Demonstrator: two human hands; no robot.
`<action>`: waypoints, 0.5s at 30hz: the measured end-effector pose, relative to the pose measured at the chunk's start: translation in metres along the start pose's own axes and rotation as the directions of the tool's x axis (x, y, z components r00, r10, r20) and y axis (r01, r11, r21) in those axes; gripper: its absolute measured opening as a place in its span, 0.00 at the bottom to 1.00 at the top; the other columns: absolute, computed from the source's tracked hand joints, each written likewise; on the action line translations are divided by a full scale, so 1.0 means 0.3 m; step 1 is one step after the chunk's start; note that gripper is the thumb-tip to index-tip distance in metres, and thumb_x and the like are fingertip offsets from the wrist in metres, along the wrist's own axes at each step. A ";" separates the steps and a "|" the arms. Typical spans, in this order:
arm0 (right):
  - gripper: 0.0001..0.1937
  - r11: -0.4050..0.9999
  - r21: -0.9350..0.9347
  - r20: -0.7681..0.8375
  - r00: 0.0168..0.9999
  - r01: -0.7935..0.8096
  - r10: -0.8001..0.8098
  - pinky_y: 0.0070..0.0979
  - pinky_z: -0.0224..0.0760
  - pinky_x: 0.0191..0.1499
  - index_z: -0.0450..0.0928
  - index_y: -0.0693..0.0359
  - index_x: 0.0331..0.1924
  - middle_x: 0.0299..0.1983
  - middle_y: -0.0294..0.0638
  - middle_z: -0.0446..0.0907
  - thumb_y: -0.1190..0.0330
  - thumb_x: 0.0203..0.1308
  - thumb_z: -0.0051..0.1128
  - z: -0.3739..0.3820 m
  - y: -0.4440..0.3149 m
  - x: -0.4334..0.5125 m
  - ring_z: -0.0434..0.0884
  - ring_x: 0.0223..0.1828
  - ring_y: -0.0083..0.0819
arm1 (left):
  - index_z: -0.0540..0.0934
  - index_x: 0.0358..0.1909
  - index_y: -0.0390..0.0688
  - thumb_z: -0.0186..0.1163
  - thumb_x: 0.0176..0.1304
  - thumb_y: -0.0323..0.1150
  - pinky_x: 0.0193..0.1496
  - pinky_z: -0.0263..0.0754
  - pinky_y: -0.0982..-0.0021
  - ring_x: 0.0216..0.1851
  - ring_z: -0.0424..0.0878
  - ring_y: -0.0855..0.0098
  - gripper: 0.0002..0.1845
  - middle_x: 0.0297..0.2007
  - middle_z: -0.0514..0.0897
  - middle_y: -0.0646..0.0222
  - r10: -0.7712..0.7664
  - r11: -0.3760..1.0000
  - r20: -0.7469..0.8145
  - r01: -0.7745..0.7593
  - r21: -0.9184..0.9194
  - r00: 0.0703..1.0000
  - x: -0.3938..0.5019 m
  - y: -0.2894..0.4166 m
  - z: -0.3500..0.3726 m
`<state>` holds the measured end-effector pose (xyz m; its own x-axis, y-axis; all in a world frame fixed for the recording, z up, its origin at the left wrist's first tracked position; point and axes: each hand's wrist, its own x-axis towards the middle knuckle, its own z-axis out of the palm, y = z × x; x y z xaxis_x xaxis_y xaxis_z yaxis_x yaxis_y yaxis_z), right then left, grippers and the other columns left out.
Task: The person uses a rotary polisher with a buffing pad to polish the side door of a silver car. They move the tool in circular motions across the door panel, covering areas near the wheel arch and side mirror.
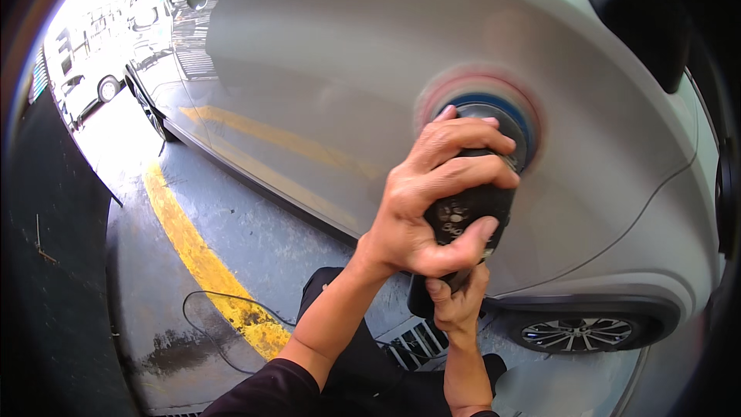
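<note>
My left hand [431, 197] is wrapped over the head and body of a black power polisher [469, 208]. Below it, my right hand [463, 301] grips the polisher's rear handle. The round pad [480, 78], reddish and pale with a blue backing, is blurred and lies against the front door of a light-coloured car [347, 69]. How the right fingers wrap the handle is partly hidden.
A black cable [200, 330] loops over the blue-grey floor across a yellow line [191, 243]. A floor grate [411, 341] lies near my legs. The car's front wheel [579, 333] is at lower right, its mirror [637, 23] at upper right. Another vehicle [98, 90] stands at far left.
</note>
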<state>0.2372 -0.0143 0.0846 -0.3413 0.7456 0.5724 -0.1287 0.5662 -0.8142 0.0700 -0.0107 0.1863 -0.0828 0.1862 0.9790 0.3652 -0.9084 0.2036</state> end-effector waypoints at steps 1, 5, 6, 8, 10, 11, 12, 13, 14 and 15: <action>0.42 0.999 -0.032 0.033 0.999 0.002 -0.001 0.28 0.82 0.47 0.74 0.69 0.62 0.42 0.44 0.89 0.45 0.55 0.81 0.019 0.005 0.016 0.90 0.44 0.31 | 0.89 0.45 0.43 0.69 0.41 0.35 0.78 0.60 0.40 0.64 0.83 0.51 0.24 0.54 0.87 0.58 0.008 1.000 -0.029 -0.008 0.004 1.000 -0.009 -0.013 -0.033; 0.38 0.992 -0.125 0.128 0.992 0.030 -0.013 0.31 0.84 0.46 0.76 0.68 0.58 0.40 0.48 0.90 0.51 0.51 0.84 0.095 0.027 0.071 0.92 0.42 0.38 | 0.90 0.44 0.41 0.67 0.38 0.37 0.79 0.59 0.41 0.64 0.83 0.49 0.26 0.53 0.88 0.53 0.021 1.000 -0.158 -0.019 0.016 0.987 -0.068 -0.065 -0.142; 0.38 0.990 -0.138 0.142 0.990 0.037 -0.017 0.32 0.84 0.45 0.76 0.68 0.57 0.40 0.49 0.90 0.51 0.50 0.84 0.110 0.031 0.079 0.92 0.41 0.39 | 0.89 0.44 0.40 0.65 0.37 0.39 0.79 0.59 0.40 0.65 0.82 0.48 0.27 0.53 0.89 0.51 0.027 1.000 -0.202 -0.024 0.018 0.979 -0.097 -0.086 -0.157; 0.38 0.984 -0.161 0.163 0.985 0.078 -0.051 0.33 0.85 0.43 0.77 0.68 0.56 0.38 0.51 0.90 0.52 0.48 0.86 0.137 0.051 0.097 0.93 0.39 0.43 | 0.89 0.43 0.40 0.65 0.38 0.40 0.79 0.59 0.40 0.65 0.82 0.47 0.27 0.53 0.89 0.50 0.020 1.000 -0.273 -0.017 0.011 0.962 -0.144 -0.116 -0.186; 0.38 0.975 -0.196 0.191 0.979 0.105 -0.067 0.33 0.85 0.43 0.77 0.68 0.56 0.38 0.51 0.90 0.52 0.48 0.86 0.154 0.060 0.103 0.93 0.39 0.42 | 0.89 0.42 0.41 0.64 0.39 0.42 0.78 0.59 0.39 0.65 0.82 0.46 0.26 0.53 0.88 0.48 0.006 1.000 -0.331 -0.004 0.007 0.944 -0.185 -0.136 -0.205; 0.38 0.970 -0.213 0.204 0.976 0.118 -0.074 0.33 0.85 0.42 0.77 0.68 0.56 0.37 0.51 0.90 0.53 0.47 0.87 0.162 0.065 0.104 0.93 0.39 0.42 | 0.89 0.42 0.41 0.64 0.39 0.42 0.78 0.59 0.39 0.65 0.82 0.46 0.26 0.53 0.88 0.48 0.012 1.000 -0.343 -0.012 0.003 0.939 -0.202 -0.147 -0.212; 0.38 0.968 -0.226 0.218 0.974 0.110 -0.060 0.33 0.85 0.43 0.78 0.68 0.56 0.38 0.51 0.90 0.53 0.47 0.87 0.168 0.072 0.101 0.93 0.39 0.42 | 0.89 0.42 0.41 0.64 0.40 0.42 0.78 0.59 0.39 0.65 0.82 0.45 0.25 0.53 0.88 0.48 0.016 1.000 -0.356 -0.017 0.001 0.935 -0.220 -0.155 -0.220; 0.38 0.966 -0.239 0.231 0.972 0.102 -0.045 0.32 0.85 0.43 0.78 0.68 0.55 0.38 0.51 0.90 0.54 0.46 0.87 0.168 0.081 0.096 0.93 0.39 0.42 | 0.89 0.42 0.41 0.64 0.40 0.43 0.78 0.60 0.39 0.64 0.82 0.45 0.25 0.52 0.88 0.47 0.022 1.000 -0.361 -0.023 0.003 0.932 -0.231 -0.159 -0.225; 0.38 0.963 -0.251 0.243 0.969 0.093 -0.030 0.32 0.85 0.44 0.78 0.69 0.55 0.39 0.51 0.90 0.54 0.45 0.88 0.170 0.089 0.092 0.93 0.40 0.41 | 0.89 0.42 0.42 0.64 0.40 0.43 0.78 0.60 0.39 0.64 0.82 0.45 0.25 0.52 0.88 0.47 0.029 1.000 -0.366 -0.028 0.008 0.930 -0.243 -0.162 -0.232; 0.38 0.962 -0.260 0.246 0.969 0.087 -0.021 0.32 0.85 0.44 0.78 0.69 0.55 0.39 0.51 0.90 0.55 0.45 0.88 0.166 0.096 0.087 0.93 0.40 0.41 | 0.89 0.42 0.42 0.64 0.41 0.44 0.78 0.60 0.39 0.64 0.82 0.45 0.25 0.52 0.88 0.47 0.030 0.999 -0.371 -0.032 0.001 0.928 -0.257 -0.171 -0.230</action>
<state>0.1782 0.0042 0.0713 -0.5569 0.6242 0.5479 0.0886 0.7006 -0.7080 -0.0064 -0.0044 0.0999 -0.4101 0.0062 0.9120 0.3691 -0.9133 0.1721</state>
